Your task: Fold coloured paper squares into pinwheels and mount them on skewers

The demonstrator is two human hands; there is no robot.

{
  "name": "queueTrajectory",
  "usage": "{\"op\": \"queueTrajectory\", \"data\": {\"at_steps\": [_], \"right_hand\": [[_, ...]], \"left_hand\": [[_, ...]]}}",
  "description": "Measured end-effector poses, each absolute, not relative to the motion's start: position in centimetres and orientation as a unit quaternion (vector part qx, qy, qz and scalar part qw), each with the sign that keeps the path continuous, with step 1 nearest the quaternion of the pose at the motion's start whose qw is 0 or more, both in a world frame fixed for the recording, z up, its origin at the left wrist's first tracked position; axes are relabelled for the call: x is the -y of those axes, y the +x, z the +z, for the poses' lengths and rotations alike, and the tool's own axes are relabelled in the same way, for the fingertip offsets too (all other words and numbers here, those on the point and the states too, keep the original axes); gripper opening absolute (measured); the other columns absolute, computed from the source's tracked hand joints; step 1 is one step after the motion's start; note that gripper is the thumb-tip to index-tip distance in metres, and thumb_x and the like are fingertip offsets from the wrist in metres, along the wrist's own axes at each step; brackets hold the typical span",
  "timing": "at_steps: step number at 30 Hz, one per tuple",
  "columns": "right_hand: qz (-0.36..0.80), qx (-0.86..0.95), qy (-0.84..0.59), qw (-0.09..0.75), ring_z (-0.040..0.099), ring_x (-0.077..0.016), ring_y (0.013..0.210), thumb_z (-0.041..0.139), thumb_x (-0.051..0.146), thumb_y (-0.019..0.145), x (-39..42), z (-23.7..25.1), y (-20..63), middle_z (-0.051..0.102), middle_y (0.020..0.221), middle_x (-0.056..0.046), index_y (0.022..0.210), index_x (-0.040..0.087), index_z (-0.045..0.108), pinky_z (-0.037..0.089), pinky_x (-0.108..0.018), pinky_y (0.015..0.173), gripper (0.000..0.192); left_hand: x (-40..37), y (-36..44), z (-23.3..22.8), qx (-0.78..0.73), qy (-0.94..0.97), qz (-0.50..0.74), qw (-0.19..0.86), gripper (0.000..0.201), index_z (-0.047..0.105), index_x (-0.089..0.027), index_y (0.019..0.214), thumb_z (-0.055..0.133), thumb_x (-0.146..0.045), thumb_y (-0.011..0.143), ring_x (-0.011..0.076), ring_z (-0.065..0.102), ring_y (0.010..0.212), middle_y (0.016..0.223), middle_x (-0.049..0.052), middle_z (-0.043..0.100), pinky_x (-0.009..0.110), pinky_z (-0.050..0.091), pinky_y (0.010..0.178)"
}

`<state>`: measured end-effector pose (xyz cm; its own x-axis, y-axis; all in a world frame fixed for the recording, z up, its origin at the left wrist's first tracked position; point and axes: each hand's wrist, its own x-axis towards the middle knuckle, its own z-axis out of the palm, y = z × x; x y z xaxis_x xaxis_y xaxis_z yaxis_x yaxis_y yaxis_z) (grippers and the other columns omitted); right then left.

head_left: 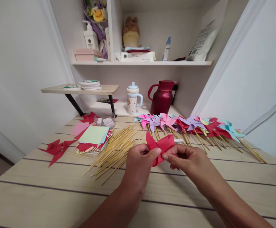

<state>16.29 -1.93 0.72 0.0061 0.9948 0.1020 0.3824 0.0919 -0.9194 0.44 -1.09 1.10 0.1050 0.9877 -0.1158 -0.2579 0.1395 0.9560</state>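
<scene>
Room: pale walls, a white shelf (pixel 142 63) above, and a slatted wooden counter (pixel 45 202) with dark seams, seen from beside the worker.

Item, in hand: one red paper pinwheel (pixel 162 144), blades folded toward its middle, held up over the central part of the counter. Left hand (pixel 138 163): fingers pinching the paper, thumb pressed near its centre. Right hand (pixel 190 158): fingers pinching the same piece from the right, thumb and forefinger near the centre.

Beside the left hand: loose heap of thin yellowish sticks (pixel 116 148), lying aslant. Left of these: stack of coloured paper squares (pixel 93 135), pale green uppermost. Near the counter's left edge: one red folded paper piece (pixel 58 149). Toward the far left corner: clear container (pixel 106 122) with small white pieces inside.

Along the far edge, running toward the far right corner: a row of pinwheels on sticks (pixel 191 123), in pink, lilac, red and light blue.

Behind the far edge: speckled cup (pixel 132 103) with blue handle; deep-red jug (pixel 162 99), just right of it. On the shelf: plush toy (pixel 131 33), pump bottle (pixel 91 39), pink box (pixel 86 55).
</scene>
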Motion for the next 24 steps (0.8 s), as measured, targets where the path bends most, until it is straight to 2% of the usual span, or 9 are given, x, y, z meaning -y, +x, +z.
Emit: {"op": "queueTrajectory", "data": {"at_steps": [7, 12, 16, 19, 22, 24], "right_hand": [[0.359, 0.599, -0.570, 0.433, 0.054, -0.0157, 0.052, 0.073, 0.048, 0.075, 1.9, 0.6, 16.2, 0.063, 0.056, -0.002, 0.066, 0.023, 0.070, 0.041, -0.027, 0.048, 0.027], [0.348, 0.613, -0.561, 0.434, 0.054, -0.0154, 0.056, 0.071, 0.045, 0.078, 2.0, 0.6, 16.1, 0.064, 0.062, -0.001, 0.072, 0.023, 0.069, 0.042, -0.028, 0.052, 0.023], [0.260, 0.623, -0.561, 0.479, 0.062, -0.0199, 0.073, 0.071, 0.045, 0.080, 2.1, 0.9, 16.5, 0.070, 0.092, -0.005, 0.092, 0.025, 0.067, 0.050, -0.033, 0.065, 0.024], [0.153, 0.649, -0.531, 0.523, 0.063, -0.0239, 0.095, 0.066, 0.043, 0.086, 2.3, 1.3, 16.9, 0.064, 0.115, -0.007, 0.106, 0.028, 0.064, 0.052, -0.039, 0.080, 0.025], [0.023, 0.690, -0.507, 0.516, 0.052, -0.0293, 0.122, 0.064, 0.037, 0.088, 2.6, 1.8, 17.0, 0.054, 0.129, -0.009, 0.122, 0.032, 0.059, 0.047, -0.047, 0.098, 0.035], [-0.034, 0.720, -0.501, 0.479, 0.044, -0.0313, 0.132, 0.066, 0.033, 0.087, 2.7, 1.8, 16.9, 0.049, 0.136, -0.010, 0.129, 0.033, 0.056, 0.040, -0.050, 0.107, 0.043]], "left_hand": [[1.1, 0.5, 1.1, -0.449, 0.443, 0.503, 0.590, 0.015, 0.067, -0.017, 0.062, 0.075, -0.028, 0.067, 0.0180, 0.060, 0.061, 0.060, 0.003, 0.063, 0.035, 0.050, 0.070], [1.0, 0.4, 1.3, -0.443, 0.435, 0.502, 0.602, 0.011, 0.072, -0.016, 0.071, 0.074, -0.027, 0.069, 0.0163, 0.059, 0.060, 0.065, 0.004, 0.067, 0.033, 0.049, 0.069], [0.7, 0.3, 1.2, -0.447, 0.428, 0.513, 0.596, 0.010, 0.074, -0.016, 0.071, 0.075, -0.026, 0.068, 0.0173, 0.061, 0.062, 0.066, 0.004, 0.068, 0.029, 0.047, 0.064], [0.5, 0.2, 0.9, -0.464, 0.446, 0.522, 0.560, 0.008, 0.073, -0.017, 0.067, 0.074, -0.025, 0.069, 0.0161, 0.057, 0.059, 0.061, 0.002, 0.065, 0.027, 0.043, 0.059], [0.5, 0.2, 0.9, -0.483, 0.514, 0.544, 0.454, 0.009, 0.071, -0.018, 0.060, 0.073, -0.020, 0.069, 0.0167, 0.056, 0.063, 0.065, 0.002, 0.064, 0.028, 0.041, 0.063], [0.6, 0.2, 0.9, -0.488, 0.572, 0.544, 0.372, 0.011, 0.072, -0.020, 0.061, 0.072, -0.017, 0.071, 0.0187, 0.057, 0.070, 0.070, 0.003, 0.066, 0.030, 0.041, 0.069]]}}
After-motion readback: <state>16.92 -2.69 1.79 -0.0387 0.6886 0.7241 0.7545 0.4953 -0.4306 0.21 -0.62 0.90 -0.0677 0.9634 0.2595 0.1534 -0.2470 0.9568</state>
